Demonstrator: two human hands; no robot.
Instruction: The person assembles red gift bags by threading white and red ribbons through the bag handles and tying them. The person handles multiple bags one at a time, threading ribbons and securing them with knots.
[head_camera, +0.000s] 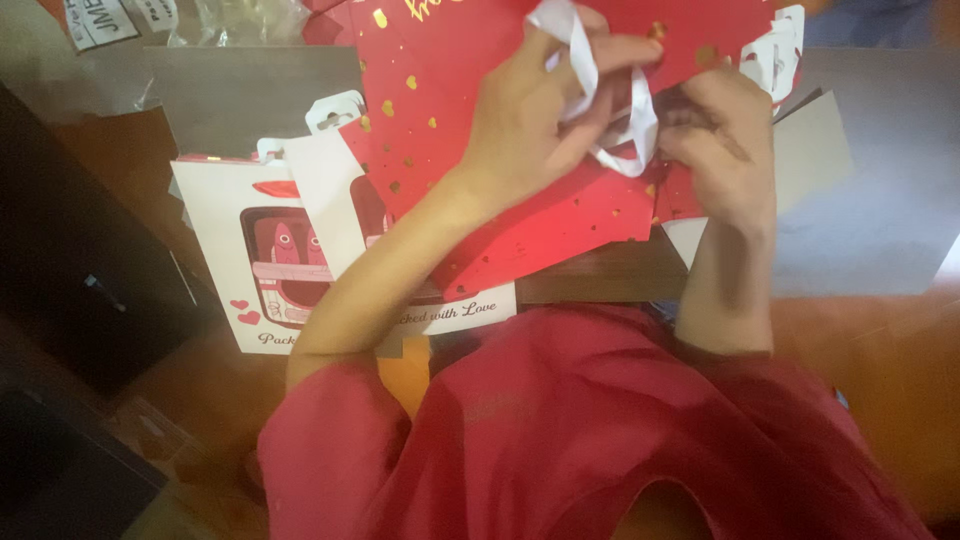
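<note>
A red paper bag (470, 70) with gold hearts lies flat in front of me. A white ribbon (628, 140) loops across its upper edge. My left hand (535, 115) pinches the ribbon between thumb and fingers near the bag's top. My right hand (725, 145) is closed on the other end of the ribbon, knuckles up, pressed against the bag's right side. Both hands touch the bag.
White flat packages (225, 225) with red windows and hang tabs lie under the bag at left. Grey cardboard sheets (860, 200) lie at right and at the back. The surface is a brown wooden table (880, 370). A dark object (70, 260) sits at far left.
</note>
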